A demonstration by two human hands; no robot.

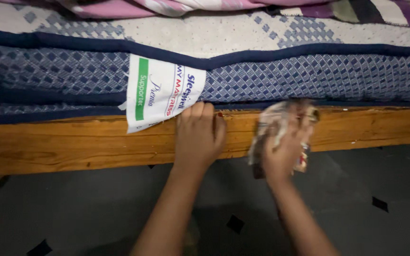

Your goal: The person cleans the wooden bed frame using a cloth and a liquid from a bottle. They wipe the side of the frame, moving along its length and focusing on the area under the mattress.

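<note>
My left hand (199, 137) rests flat on the wooden side rail (72, 144) of a bed, fingers together, just below a white fabric label (160, 92) hanging from the mattress (309, 76). My right hand (285, 149) grips a crumpled pale cloth (274, 121) and presses it against the same rail further right. The cloth is blurred by motion. The mattress has a blue diamond-patterned side with dark blue piping.
A pink and white striped blanket (134, 7) and a purple patterned one (380, 12) lie along the far edge of the mattress top. Below the rail is a dark grey floor (81, 213) with small black diamond insets.
</note>
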